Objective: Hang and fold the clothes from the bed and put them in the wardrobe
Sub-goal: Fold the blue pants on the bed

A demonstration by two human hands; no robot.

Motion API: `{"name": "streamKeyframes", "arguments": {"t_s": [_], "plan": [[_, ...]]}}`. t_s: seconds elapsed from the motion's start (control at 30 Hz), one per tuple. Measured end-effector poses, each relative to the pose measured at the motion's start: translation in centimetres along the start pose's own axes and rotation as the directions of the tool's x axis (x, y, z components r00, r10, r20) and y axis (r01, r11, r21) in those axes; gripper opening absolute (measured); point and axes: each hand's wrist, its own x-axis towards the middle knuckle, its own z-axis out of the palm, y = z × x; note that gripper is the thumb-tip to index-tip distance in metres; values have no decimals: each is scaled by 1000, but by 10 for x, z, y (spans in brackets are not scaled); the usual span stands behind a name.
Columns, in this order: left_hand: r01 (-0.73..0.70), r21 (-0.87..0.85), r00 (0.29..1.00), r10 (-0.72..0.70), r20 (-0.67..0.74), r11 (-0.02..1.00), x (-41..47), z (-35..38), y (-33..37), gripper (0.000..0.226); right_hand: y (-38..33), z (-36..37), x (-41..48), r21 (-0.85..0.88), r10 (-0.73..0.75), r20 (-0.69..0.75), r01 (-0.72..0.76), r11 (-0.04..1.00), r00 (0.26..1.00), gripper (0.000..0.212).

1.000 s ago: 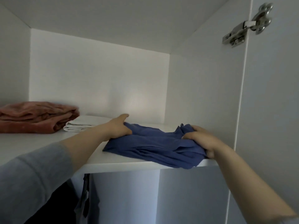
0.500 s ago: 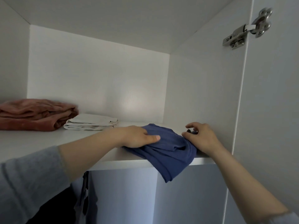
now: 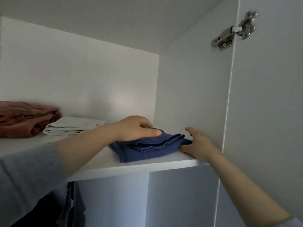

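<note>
Nearest the camera, a grey knit sleeve [image 3: 24, 177] covers the left forearm, which crosses the front edge of the white wardrobe shelf [image 3: 147, 166]. Under the shelf, toward its left, dark garments [image 3: 72, 207] hang in shadow. On the shelf, close to its front edge and toward its right end, lies the folded blue cotton garment [image 3: 147, 149], its layered edges stacked and facing right. The right hand [image 3: 196, 143] rests on the shelf at the garment's right edge, fingers straight and spread, fingertips touching the cloth, gripping nothing. The left hand [image 3: 136, 128] lies palm down on top of the garment, thumb stretched along the fabric and fingers loosely bent over its far side, pressing rather than clutching. Further back on the shelf, toward its middle, sits a flat folded white cloth [image 3: 72, 126], and at its left end a thicker rust-pink folded fabric [image 3: 24, 118]. High above the shelf's right end, a silver metal hinge [image 3: 234, 31] joins the open white door [image 3: 270, 112].
</note>
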Motion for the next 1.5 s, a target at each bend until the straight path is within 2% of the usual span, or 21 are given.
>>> {"name": "streamKeyframes", "arguments": {"t_s": [0.07,0.13,0.2,0.27,0.3,0.33,0.4,0.43,0.47,0.5,0.57,0.67,0.73,0.77,0.83,0.87,0.9,0.97,1.03,1.27,1.5], "plan": [[-18,68,972,1,235,998,-8,17,18,78,0,5,8,-155,88,-16,-89,984,996,59],[-36,174,944,-23,329,984,-7,31,16,57,-5,4,16,-213,111,-7,-110,971,994,26],[-14,179,966,-33,255,984,-6,32,9,33,-11,3,24,-33,124,30,-123,992,992,16],[75,72,985,-85,150,995,-4,24,4,31,-21,6,31,337,133,24,-134,932,991,9],[136,-49,988,-132,78,989,-2,19,1,32,-25,7,33,441,112,-87,-63,895,990,13],[203,-212,979,-204,17,956,0,13,-4,34,-28,7,34,437,43,-257,77,896,965,15],[330,-569,931,-359,65,753,-1,-1,-15,38,-30,6,30,156,-229,-533,360,920,815,14],[385,-661,908,-392,146,645,-5,-6,-21,41,-29,5,26,-34,-388,-528,438,898,755,16],[422,-673,897,-389,211,608,-9,-9,-27,41,-25,5,23,-188,-501,-420,468,864,757,17],[434,-636,897,-368,244,638,-12,-9,-32,40,-21,4,21,-303,-518,-257,441,845,816,18],[397,-496,916,-294,274,772,-17,-6,-33,32,-15,2,16,-445,-338,-33,289,848,941,21],[335,-384,915,-200,350,860,-21,-11,-32,26,-14,-3,9,-153,-190,-104,173,973,976,30],[339,-357,880,-159,447,871,-25,-19,-30,44,-19,-4,6,41,-147,-257,163,986,955,41],[323,-327,886,-162,435,888,-24,-22,-29,55,-24,-4,6,116,-134,-316,178,977,939,43],[259,-295,946,-180,270,919,-21,-22,-26,56,-38,-2,5,245,-150,-300,229,942,942,36],[216,-230,966,-174,189,949,-19,-21,-25,51,-46,1,3,276,-184,-215,240,931,959,34],[180,-94,970,-161,183,979,-18,-18,-26,50,-51,6,2,267,-219,-86,234,935,972,37],[105,159,921,-156,357,982,-20,-11,-27,57,-57,19,0,103,-245,224,227,968,943,48],[77,243,860,-188,474,967,-16,-4,-33,65,-57,29,2,-61,-196,417,243,968,887,45],[-159,425,850,-95,518,891,13,4,-61,53,-60,40,20,-116,-130,468,207,972,874,39],[-209,484,871,-64,487,850,58,14,-103,45,-60,59,63,-205,-100,535,243,948,839,47]]}}
